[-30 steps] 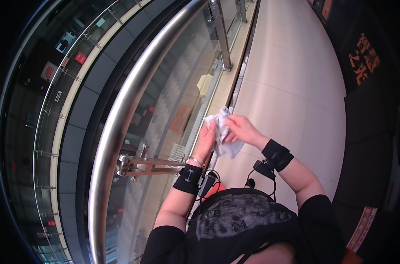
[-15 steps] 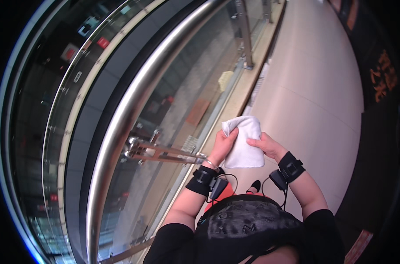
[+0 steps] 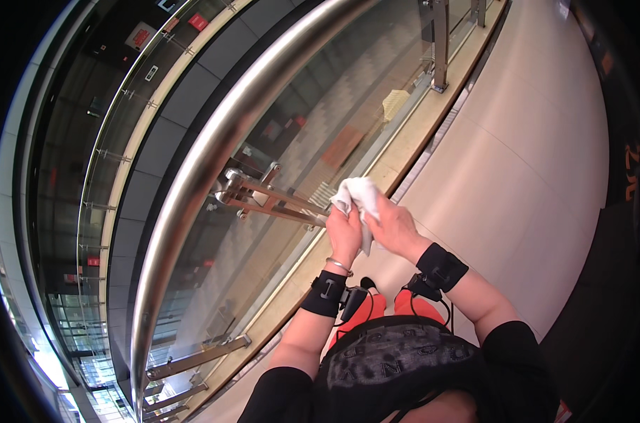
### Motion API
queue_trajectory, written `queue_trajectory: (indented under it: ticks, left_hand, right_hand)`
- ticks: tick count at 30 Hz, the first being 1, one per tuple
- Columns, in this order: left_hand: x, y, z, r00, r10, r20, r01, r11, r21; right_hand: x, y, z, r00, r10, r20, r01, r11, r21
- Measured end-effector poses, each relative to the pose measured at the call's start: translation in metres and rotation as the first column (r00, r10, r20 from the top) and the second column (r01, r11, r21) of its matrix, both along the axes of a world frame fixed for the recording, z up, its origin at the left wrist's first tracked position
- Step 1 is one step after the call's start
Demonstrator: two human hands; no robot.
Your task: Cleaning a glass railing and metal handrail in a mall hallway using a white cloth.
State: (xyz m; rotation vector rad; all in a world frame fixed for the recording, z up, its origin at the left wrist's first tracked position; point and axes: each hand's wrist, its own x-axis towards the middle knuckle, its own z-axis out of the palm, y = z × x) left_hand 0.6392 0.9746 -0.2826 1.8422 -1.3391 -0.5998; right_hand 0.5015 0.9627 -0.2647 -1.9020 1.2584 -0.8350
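A white cloth [image 3: 361, 192] is bunched up between my two hands, in front of my body. My left hand [image 3: 344, 233] grips it from the left side, fingers closed round it. From the right, my right hand [image 3: 396, 227] is closed on the cloth too, its fingers partly hidden in the folds. A loose corner of the cloth hangs below, between the hands. Just left of my left hand is a metal railing post [image 3: 271, 201] with clamp fittings. A bracelet [image 3: 339, 266] circles my left wrist.
A thick round steel handrail [image 3: 193, 187] curves along my left, above glass panels [image 3: 320, 134]. A stone ledge [image 3: 390, 166] runs under the glass. Pale floor tiles [image 3: 517, 176] stretch ahead and to the right. Beyond the railing, a lower level and another curved balcony show.
The cloth was spread flat and is now crumpled together. My hands have come closer to each other and moved left, toward the railing post. The whole view has shifted.
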Motion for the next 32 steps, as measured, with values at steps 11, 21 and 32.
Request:
queue_trajectory:
  ticks: [11, 21, 32]
  left_hand:
    - [0.046, 0.023, 0.000, 0.626, 0.067, -0.777, 0.094, 0.983, 0.161]
    - [0.092, 0.021, 0.007, 0.296, -0.003, -0.955, 0.106, 0.994, 0.029]
    - [0.120, 0.028, 0.027, 0.762, -0.248, -0.598, 0.297, 0.955, -0.018]
  right_hand:
    - [0.047, 0.031, 0.010, 0.953, 0.181, -0.244, -0.237, 0.946, -0.222]
    - [0.052, 0.045, 0.036, 0.864, 0.374, -0.338, -0.293, 0.918, 0.266]
    - [0.110, 0.042, 0.020, 0.782, 0.093, 0.616, -0.311, 0.915, 0.257]
